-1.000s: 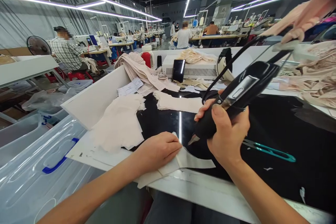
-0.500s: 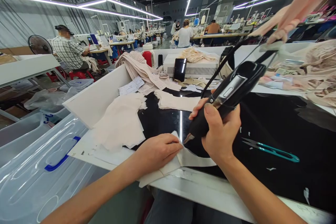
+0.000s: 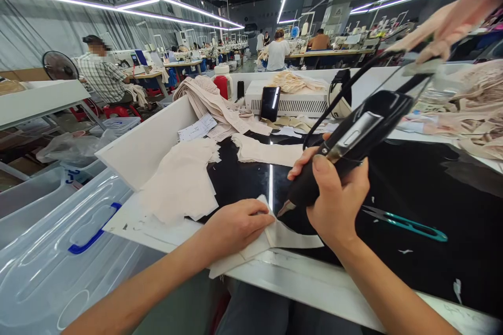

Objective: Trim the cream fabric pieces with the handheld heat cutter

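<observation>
The right hand (image 3: 338, 204) is closed tight around a black tool (image 3: 353, 141) in the middle of the frame, with the thumb on top. The tool slants up to the right. Its thin metal tip (image 3: 285, 208) points down to the left, right at the edge of a pale cloth piece (image 3: 291, 239). I cannot tell if the tip touches the cloth.

The cloth piece lies at the near edge of the dark counter (image 3: 412, 183), low in the middle of the frame. The left hand (image 3: 236, 225) lies on top of it with the fingers bent a little. It presses down and grips nothing. Its fingertips are just beside the tip.

Right of the right hand, green snips (image 3: 404, 225) lie flat on the counter. On the left sits a pile of cloth (image 3: 181, 183). In the lower left is a clear plastic lid (image 3: 39, 272) with a blue handle. At the back stands a white box (image 3: 291, 104) with a dark phone (image 3: 269, 103) leaning on it. In the upper right, another person's hand (image 3: 444, 26) is near the tool's black cords.
</observation>
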Demonstrator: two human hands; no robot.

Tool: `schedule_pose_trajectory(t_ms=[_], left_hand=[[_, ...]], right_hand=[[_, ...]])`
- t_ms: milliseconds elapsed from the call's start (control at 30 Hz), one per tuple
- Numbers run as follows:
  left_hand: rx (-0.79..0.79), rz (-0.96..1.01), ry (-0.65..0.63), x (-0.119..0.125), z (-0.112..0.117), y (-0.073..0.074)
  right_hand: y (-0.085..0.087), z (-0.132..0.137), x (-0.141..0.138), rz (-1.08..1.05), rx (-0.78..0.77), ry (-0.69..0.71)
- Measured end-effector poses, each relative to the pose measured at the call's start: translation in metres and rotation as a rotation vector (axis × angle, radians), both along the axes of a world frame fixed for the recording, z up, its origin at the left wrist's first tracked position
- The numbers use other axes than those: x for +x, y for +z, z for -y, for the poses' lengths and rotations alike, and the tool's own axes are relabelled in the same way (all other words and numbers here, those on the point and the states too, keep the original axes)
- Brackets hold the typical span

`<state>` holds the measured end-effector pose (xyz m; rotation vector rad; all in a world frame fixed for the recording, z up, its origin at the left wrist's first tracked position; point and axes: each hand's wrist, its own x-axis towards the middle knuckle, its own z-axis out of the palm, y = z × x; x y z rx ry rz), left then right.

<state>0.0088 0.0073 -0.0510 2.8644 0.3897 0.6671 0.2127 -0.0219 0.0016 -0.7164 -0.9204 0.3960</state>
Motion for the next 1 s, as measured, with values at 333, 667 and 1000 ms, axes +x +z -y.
schedule_pose_trajectory(t_ms=[333, 667, 1000], left_hand=[[0.103, -0.038, 0.011, -0.002, 0.0, 0.008], [0.06, 0.037, 0.031, 0.016, 0.02, 0.005], [0.052, 0.012, 0.043, 0.006, 0.026, 0.006]], right_hand=[[0.007, 0.029, 0.017, -0.017, 0.004, -0.055], [0.0, 0.046, 0.026, 0.003, -0.025, -0.109], [-0.001, 0.049, 0.023, 0.036, -0.03, -0.133]])
